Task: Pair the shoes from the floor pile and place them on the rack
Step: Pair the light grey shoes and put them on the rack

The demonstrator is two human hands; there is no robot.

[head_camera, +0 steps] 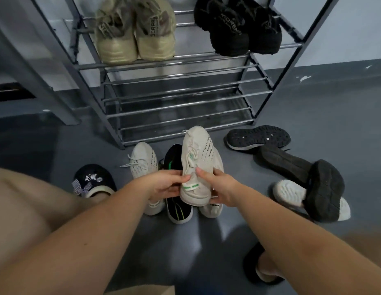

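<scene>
A white knit sneaker [198,158] with a green heel tab is lifted above the floor pile, toe toward the rack. My left hand [166,184] and my right hand [217,186] both grip its heel. A matching white sneaker [142,160] lies on the floor to the left. Between them lies a black shoe with green stripes [177,207]. Another pale shoe [211,209] sits partly hidden under the held one. The metal rack [177,96] stands ahead, with a beige pair [134,30] and a black pair [238,26] on an upper shelf.
To the right on the grey floor lie black shoes sole-up [257,137] [285,165] [325,190] and a white-soled shoe [289,192]. My feet wear black slippers, the left one with a bow [94,179], the right one [259,265] near the bottom. The rack's lower shelves hold nothing.
</scene>
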